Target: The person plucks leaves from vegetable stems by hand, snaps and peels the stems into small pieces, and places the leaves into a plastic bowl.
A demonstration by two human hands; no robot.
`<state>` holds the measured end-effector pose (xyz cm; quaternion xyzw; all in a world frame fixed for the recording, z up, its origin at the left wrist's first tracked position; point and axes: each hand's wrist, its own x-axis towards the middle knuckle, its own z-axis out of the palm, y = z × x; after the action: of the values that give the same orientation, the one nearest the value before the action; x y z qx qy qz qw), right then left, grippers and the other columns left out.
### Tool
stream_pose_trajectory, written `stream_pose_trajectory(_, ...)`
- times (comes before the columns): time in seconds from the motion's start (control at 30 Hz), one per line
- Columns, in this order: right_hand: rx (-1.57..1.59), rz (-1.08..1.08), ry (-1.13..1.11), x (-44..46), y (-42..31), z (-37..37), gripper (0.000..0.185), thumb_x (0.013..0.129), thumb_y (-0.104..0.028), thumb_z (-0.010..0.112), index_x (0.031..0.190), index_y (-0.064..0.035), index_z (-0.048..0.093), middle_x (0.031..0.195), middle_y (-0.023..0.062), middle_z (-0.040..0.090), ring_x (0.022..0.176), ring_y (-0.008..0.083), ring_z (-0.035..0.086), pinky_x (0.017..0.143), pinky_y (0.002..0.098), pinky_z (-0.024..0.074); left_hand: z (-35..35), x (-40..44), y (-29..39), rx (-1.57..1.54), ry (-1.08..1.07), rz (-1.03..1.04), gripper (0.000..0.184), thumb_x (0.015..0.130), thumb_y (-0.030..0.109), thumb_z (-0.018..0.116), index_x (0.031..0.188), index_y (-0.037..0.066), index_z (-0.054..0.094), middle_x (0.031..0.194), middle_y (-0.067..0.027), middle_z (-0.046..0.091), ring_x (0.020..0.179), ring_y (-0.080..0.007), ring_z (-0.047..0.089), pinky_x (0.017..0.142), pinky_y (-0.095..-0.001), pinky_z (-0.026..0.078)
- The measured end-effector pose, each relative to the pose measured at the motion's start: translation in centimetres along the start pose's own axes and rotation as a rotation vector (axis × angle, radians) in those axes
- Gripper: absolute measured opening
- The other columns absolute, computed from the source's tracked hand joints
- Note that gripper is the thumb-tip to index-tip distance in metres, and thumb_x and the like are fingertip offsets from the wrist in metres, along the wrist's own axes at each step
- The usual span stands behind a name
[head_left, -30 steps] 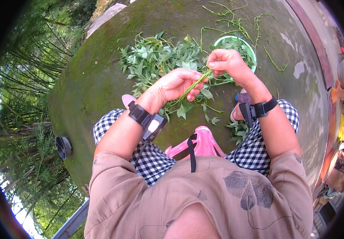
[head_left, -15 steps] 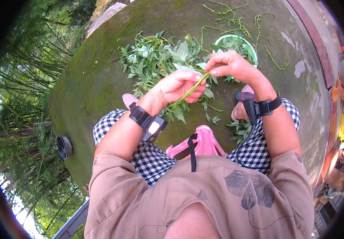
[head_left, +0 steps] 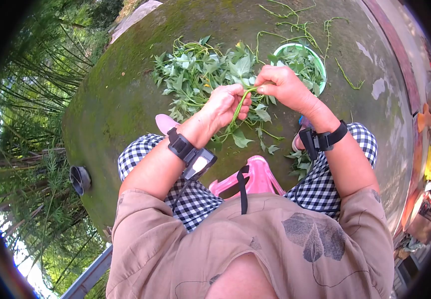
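Note:
My left hand (head_left: 228,103) is closed around a green leafy stem (head_left: 237,112), whose lower part hangs down with a leaf below the fist. The fingers of my right hand (head_left: 284,88) pinch the upper end of the same stem, close beside the left hand. Just beyond my hands, a heap of leafy vines (head_left: 203,70) lies on the ground. Behind my right hand stands a round basin with a pale green rim (head_left: 320,64), holding green leaves (head_left: 298,57).
Bare stripped stems (head_left: 300,31) lie on the mossy concrete (head_left: 120,99) past the basin. A pink stool (head_left: 261,174) is beneath me. More leaves (head_left: 301,164) lie by my right foot. A dark pot (head_left: 80,180) sits at the left edge, near the bamboo (head_left: 31,114).
Both hands have shifted slightly. The stem now bends between them, its upper end turned toward my right fingers, and its lower part hangs more steeply.

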<state>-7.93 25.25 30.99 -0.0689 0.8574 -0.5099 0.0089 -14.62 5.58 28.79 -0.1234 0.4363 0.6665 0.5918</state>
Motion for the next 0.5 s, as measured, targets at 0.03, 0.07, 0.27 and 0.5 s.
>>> stream_pose_trajectory(0.03,-0.05,-0.03,0.009,0.0,0.1,0.0,0.013,0.076,-0.008,0.069,0.087,-0.0018,0.065,0.083,0.0087,0.062,0.078,0.0236,0.062,0.071,0.0341,0.0499,-0.1,0.1,-0.1,-0.018,-0.004,-0.008,0.011,0.086,0.014,0.051,0.084,0.004,0.052,0.071,-0.0033,0.049,0.057,-0.0132,0.042,0.051,-0.0275,0.036)
stream_pose_trajectory(0.07,-0.099,-0.061,0.02,0.1,0.2,0.0,0.013,0.076,-0.008,0.069,0.087,-0.0026,0.066,0.084,0.0086,0.062,0.079,0.0245,0.062,0.071,0.0349,0.0499,-0.3,0.1,0.0,-0.015,0.009,0.008,0.011,0.088,0.014,0.051,0.087,0.003,0.053,0.072,-0.0035,0.049,0.058,-0.0134,0.043,0.052,-0.0274,0.036)
stream_pose_trajectory(0.27,-0.299,-0.002,0.19,0.0,1.6,-0.4,0.014,0.078,-0.014,0.069,0.088,-0.0052,0.066,0.087,0.0082,0.059,0.081,0.0266,0.062,0.071,0.0367,0.0491,-0.1,-0.3,0.7,0.081,-0.031,0.136,0.016,0.096,0.013,0.048,0.1,0.0,0.056,0.078,-0.0045,0.053,0.065,-0.0143,0.049,0.056,-0.0279,0.042)
stream_pose_trajectory(0.5,-0.262,0.029,0.251,0.3,0.8,-0.3,0.015,0.078,-0.02,0.069,0.083,-0.0062,0.066,0.082,0.0082,0.06,0.075,0.0282,0.062,0.066,0.0384,0.0484,-1.4,0.6,1.2,0.051,-0.03,0.175,0.015,0.097,0.011,0.047,0.102,-0.001,0.055,0.08,-0.006,0.054,0.069,-0.0164,0.053,0.06,-0.0304,0.047)
